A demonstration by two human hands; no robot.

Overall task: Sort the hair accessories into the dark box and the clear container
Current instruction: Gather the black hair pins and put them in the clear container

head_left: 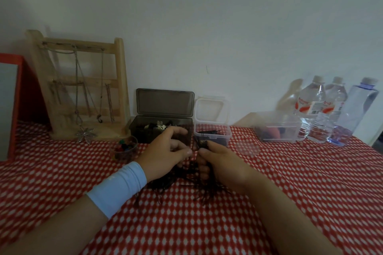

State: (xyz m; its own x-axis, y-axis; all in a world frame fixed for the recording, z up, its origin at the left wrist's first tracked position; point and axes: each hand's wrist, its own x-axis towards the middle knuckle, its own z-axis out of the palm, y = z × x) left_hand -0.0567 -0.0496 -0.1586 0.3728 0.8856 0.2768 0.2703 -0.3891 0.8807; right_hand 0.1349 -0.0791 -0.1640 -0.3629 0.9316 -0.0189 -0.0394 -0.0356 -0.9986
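A pile of thin black hairpins (165, 184) lies on the red patterned cloth under both hands. My right hand (223, 167) grips a bundle of black hairpins (202, 144), its tips sticking up above the fist. My left hand (165, 155), with a light blue wristband, has its fingers curled and its thumb beside the bundle; whether it pinches a pin is unclear. Just behind the hands, the dark box (141, 128) stands with its lid up, holding mixed accessories. Next to it the clear container (224, 135), lid raised, holds black pins.
A wooden jewelry stand (83, 89) with necklaces is at back left, beside a red-framed mirror (14, 105). A small cup of coloured beads (124, 149) stands left of my left hand. Another clear box (277, 126), a round lid (247, 147) and three water bottles (331, 109) are at right.
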